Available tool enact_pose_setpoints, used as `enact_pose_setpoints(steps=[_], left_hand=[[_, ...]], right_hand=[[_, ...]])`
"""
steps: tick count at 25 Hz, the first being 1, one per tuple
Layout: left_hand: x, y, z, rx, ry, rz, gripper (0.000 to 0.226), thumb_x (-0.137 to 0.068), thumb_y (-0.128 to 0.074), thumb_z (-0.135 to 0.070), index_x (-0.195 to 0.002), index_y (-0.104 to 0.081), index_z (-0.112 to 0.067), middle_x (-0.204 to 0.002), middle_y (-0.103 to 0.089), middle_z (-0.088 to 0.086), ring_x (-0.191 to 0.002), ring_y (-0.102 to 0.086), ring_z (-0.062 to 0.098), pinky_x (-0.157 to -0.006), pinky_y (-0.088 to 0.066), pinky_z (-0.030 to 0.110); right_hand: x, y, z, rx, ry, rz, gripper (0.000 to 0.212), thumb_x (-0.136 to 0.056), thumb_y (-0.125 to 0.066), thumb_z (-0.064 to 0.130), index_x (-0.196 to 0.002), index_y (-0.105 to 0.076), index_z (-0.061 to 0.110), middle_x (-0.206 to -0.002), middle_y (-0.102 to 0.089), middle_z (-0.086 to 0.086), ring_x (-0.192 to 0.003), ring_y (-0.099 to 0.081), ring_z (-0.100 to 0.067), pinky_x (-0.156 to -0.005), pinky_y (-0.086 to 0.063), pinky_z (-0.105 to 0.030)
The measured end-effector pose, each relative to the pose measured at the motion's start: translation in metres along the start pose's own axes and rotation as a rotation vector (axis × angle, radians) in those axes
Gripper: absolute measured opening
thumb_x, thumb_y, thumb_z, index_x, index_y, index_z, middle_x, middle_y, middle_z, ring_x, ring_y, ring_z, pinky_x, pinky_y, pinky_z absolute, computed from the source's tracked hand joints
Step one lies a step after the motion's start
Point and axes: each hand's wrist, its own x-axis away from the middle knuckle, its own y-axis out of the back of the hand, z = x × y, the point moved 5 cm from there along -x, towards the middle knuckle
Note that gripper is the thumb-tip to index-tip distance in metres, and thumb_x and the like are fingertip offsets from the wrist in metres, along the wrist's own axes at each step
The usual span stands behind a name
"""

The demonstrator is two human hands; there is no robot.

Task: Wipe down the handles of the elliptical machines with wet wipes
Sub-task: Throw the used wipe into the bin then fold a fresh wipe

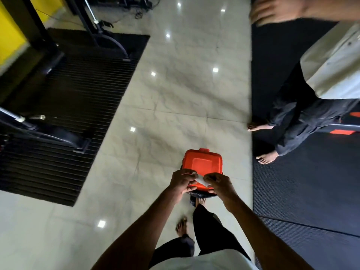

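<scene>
Head view, looking down, standing position.

- Orange wipe container [202, 162]: held at waist level in front of the body, above the pale tiled floor [175, 90]; lid faces up.
- White wet wipe [200, 181]: at the container's near edge, stretched between 2 hands.
- Left hand [182, 182]: fingers curled, pinching the wipe's left end; thumb against the container's near-left side.
- Right hand [220, 184]: fingers curled, pinching the wipe's right end, over the container's near-right corner.
- Exercise machine frame [48, 129]: left, on a black ribbed mat [81, 90], well apart from the hands. Type cannot be told.
- Second person [303, 106]: right, barefoot on a dark floor mat [292, 182]; their hand [276, 10], top right, blurred.
</scene>
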Motion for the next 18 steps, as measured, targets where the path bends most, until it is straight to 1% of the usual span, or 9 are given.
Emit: enact_pose_setpoints(steps=[1,3,5,9,11,13,15,17,18], left_hand=[[-0.006,0.001,-0.001,0.006,0.008,0.005,0.013,-0.087,-0.076,0.000,-0.096,-0.068,-0.007,-0.082,-0.073,0.010,-0.073,-0.071,0.024,-0.071,-0.060,0.038],[-0.013,0.001,-0.003,0.010,0.018,0.020,0.013,-0.087,-0.076,0.002,-0.091,-0.068,-0.007,-0.077,-0.072,0.010,-0.069,-0.070,0.023,-0.072,-0.061,0.038],[-0.022,0.001,-0.004,-0.007,0.026,0.029,0.013,-0.086,-0.076,0.003,-0.092,-0.068,-0.006,-0.078,-0.070,0.011,-0.069,-0.069,0.023,-0.070,-0.061,0.036],[-0.044,-0.004,0.000,0.013,0.061,-0.002,0.013,-0.085,-0.075,0.008,-0.089,-0.071,-0.004,-0.081,-0.070,0.016,-0.070,-0.069,0.026,-0.064,-0.060,0.032],[-0.053,-0.010,0.002,0.010,0.084,-0.003,0.013,-0.084,-0.076,0.007,-0.088,-0.071,-0.004,-0.081,-0.069,0.016,-0.069,-0.069,0.025,-0.064,-0.060,0.032],[-0.063,-0.019,0.005,-0.017,0.118,0.005,0.010,-0.086,-0.076,0.003,-0.089,-0.070,-0.005,-0.080,-0.069,0.015,-0.067,-0.068,0.023,-0.065,-0.060,0.033],[-0.076,-0.026,0.009,-0.041,0.151,-0.004,0.010,-0.089,-0.073,0.001,-0.098,-0.070,-0.004,-0.079,-0.071,0.013,-0.063,-0.069,0.020,-0.063,-0.061,0.032],[-0.096,-0.030,0.016,-0.049,0.176,-0.026,0.013,-0.094,-0.066,0.001,-0.106,-0.069,-0.003,-0.077,-0.074,0.009,-0.058,-0.070,0.016,-0.056,-0.060,0.029],[-0.105,-0.029,0.020,-0.059,0.191,-0.042,0.014,-0.097,-0.062,0.001,-0.107,-0.069,-0.004,-0.079,-0.075,0.008,-0.060,-0.071,0.016,-0.055,-0.059,0.028]], right_hand=[[-0.004,-0.002,-0.002,-0.007,-0.014,-0.011,0.002,-0.090,-0.076,0.009,-0.092,-0.077,0.009,-0.084,-0.075,-0.009,-0.075,-0.071,-0.020,-0.063,-0.052,-0.027],[-0.009,-0.005,-0.007,-0.037,-0.047,-0.025,0.002,-0.089,-0.078,0.010,-0.088,-0.077,0.012,-0.087,-0.075,-0.013,-0.075,-0.071,-0.023,-0.069,-0.056,-0.036],[-0.016,-0.007,-0.009,-0.045,-0.066,-0.041,0.003,-0.087,-0.080,0.011,-0.088,-0.077,0.013,-0.089,-0.076,-0.013,-0.075,-0.073,-0.024,-0.074,-0.058,-0.041],[-0.028,-0.003,-0.018,-0.042,-0.068,-0.035,0.023,-0.079,-0.089,0.019,-0.098,-0.077,0.011,-0.088,-0.076,-0.006,-0.076,-0.073,-0.020,-0.067,-0.056,-0.032],[-0.033,0.001,-0.023,-0.014,-0.070,-0.074,0.027,-0.074,-0.091,0.024,-0.096,-0.079,0.015,-0.090,-0.077,-0.006,-0.080,-0.073,-0.022,-0.070,-0.058,-0.034],[-0.041,0.007,-0.033,-0.001,-0.095,-0.106,0.017,-0.078,-0.088,0.019,-0.090,-0.078,0.015,-0.086,-0.076,-0.006,-0.075,-0.071,-0.021,-0.071,-0.057,-0.037],[-0.054,0.010,-0.043,0.001,-0.138,-0.132,0.010,-0.083,-0.084,0.012,-0.086,-0.075,0.016,-0.081,-0.074,-0.007,-0.064,-0.067,-0.016,-0.067,-0.056,-0.036],[-0.074,0.012,-0.059,0.040,-0.164,-0.160,0.010,-0.083,-0.084,0.018,-0.085,-0.075,0.023,-0.081,-0.077,-0.004,-0.064,-0.068,-0.016,-0.072,-0.059,-0.043],[-0.082,0.012,-0.066,0.045,-0.177,-0.165,0.010,-0.082,-0.084,0.021,-0.087,-0.076,0.024,-0.084,-0.078,-0.001,-0.066,-0.069,-0.017,-0.075,-0.059,-0.046]])
